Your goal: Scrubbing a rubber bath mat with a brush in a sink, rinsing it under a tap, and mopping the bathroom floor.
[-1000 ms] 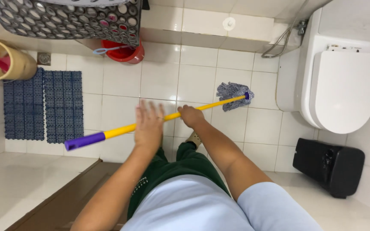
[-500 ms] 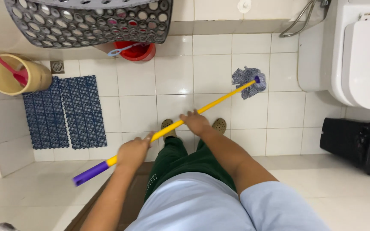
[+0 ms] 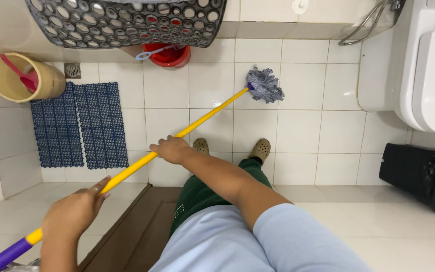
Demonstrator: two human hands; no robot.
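The mop's purple grip [image 3: 3, 256] ran off the bottom-left corner, so its end could not be seen, and the left forearm was cut by the lower edge. The left hand [image 3: 74, 214] was closed around the yellow handle [image 3: 202, 118] low down, just above the purple part, fingers wrapped under the pole and hidden there. The right hand [image 3: 172, 149] was clamped on the handle further up, near its middle, knuckles upward, its fingertips hidden beneath. The handle slanted up and right to the grey mop head [image 3: 265, 85], which lay on the white floor tiles [image 3: 298, 131] ahead of the two shoes [image 3: 261, 149]; the legs and a pale shirt covered the floor nearer the person. A grey perforated basket [image 3: 127, 22] hung across the top and hid part of the red bucket [image 3: 169, 55] behind it. To the left stood a tan bucket [image 3: 23, 78] with a red tool inside, only partly visible, beside two blue mats [image 3: 79, 126] and a small floor drain [image 3: 72, 70]. On the right the white toilet [image 3: 429, 75] was cut by the frame edge, with a black bin [image 3: 421, 174] below it, also cropped. A brown threshold [image 3: 132, 231] lay under the left arm.
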